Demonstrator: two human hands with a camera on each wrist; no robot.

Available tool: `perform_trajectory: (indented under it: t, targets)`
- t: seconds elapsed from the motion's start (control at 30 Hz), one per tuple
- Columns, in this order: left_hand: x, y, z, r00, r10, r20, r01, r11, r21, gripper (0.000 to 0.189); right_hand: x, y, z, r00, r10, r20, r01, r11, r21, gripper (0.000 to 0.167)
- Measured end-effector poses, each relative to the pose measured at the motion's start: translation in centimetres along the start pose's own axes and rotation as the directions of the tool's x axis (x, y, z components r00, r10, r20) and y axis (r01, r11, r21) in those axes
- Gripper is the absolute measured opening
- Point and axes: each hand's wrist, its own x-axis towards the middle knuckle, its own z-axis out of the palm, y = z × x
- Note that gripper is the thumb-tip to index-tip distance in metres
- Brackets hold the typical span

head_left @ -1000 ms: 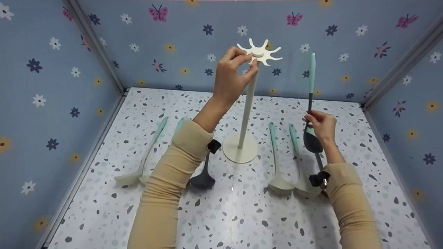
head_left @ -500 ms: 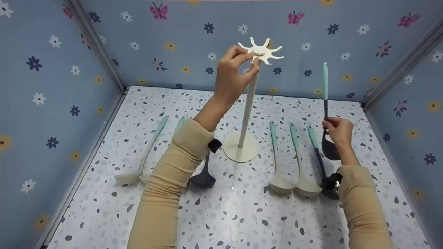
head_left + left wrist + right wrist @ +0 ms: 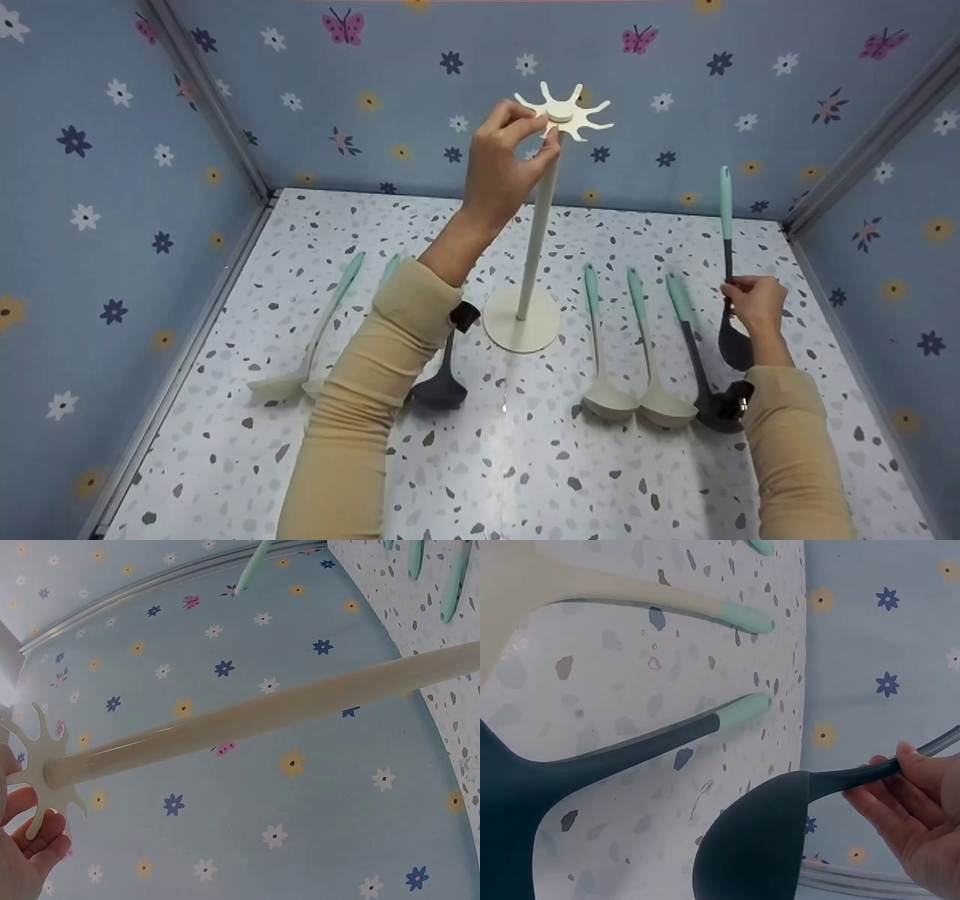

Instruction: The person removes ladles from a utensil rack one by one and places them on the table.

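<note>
My left hand (image 3: pixel 504 161) pinches the spoked top (image 3: pixel 589 116) of a cream utensil stand (image 3: pixel 535 240). In the left wrist view its fingertips curl around the spokes, and the pole (image 3: pixel 247 720) runs off to the right. My right hand (image 3: pixel 759 307) pinches the dark neck of a ladle (image 3: pixel 726 206), whose mint handle points up. The right wrist view shows the dark bowl (image 3: pixel 754 840) hanging above the table. Left of it on the tabletop lie a dark ladle (image 3: pixel 691 352) and two cream ladles (image 3: pixel 609 399) (image 3: pixel 666 409), handles pointing away from me.
Left of the stand's round base (image 3: pixel 523 334) lie a cream ladle (image 3: pixel 289 386), a dark ladle (image 3: pixel 441 390) and one mostly hidden behind my left arm. Blue flowered panels (image 3: pixel 420 90) enclose the speckled table (image 3: pixel 510 465) at the back and sides.
My right hand has moved right and down towards me with the ladle, away from the stand, uncovering the dark ladle on the table. My left hand has stayed at the stand's top.
</note>
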Motion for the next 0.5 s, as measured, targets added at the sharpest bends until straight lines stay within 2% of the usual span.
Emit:
perform_trajectory:
  t: [0.17, 0.37, 0.5]
  targets:
    - [0.0, 0.0, 0.0, 1.0, 0.004, 0.0, -0.004, 1.0, -0.002, 0.021, 0.2, 1.8, -0.1, 0.999, 0.051, 0.008, -0.051, 0.999, -0.02, 0.033]
    - [-0.1, -0.1, 0.1, 1.0, 0.015, -0.001, -0.015, 1.0, 0.01, 0.021, 1.9, 6.4, 1.3, 0.995, 0.095, -0.013, -0.095, 0.995, -0.022, 0.029]
    - [-0.1, -0.1, 0.1, 1.0, 0.016, 0.004, -0.016, 1.0, 0.017, 0.021, 1.4, 6.4, 1.1, 0.991, 0.129, 0.021, -0.128, 0.991, -0.047, 0.03]
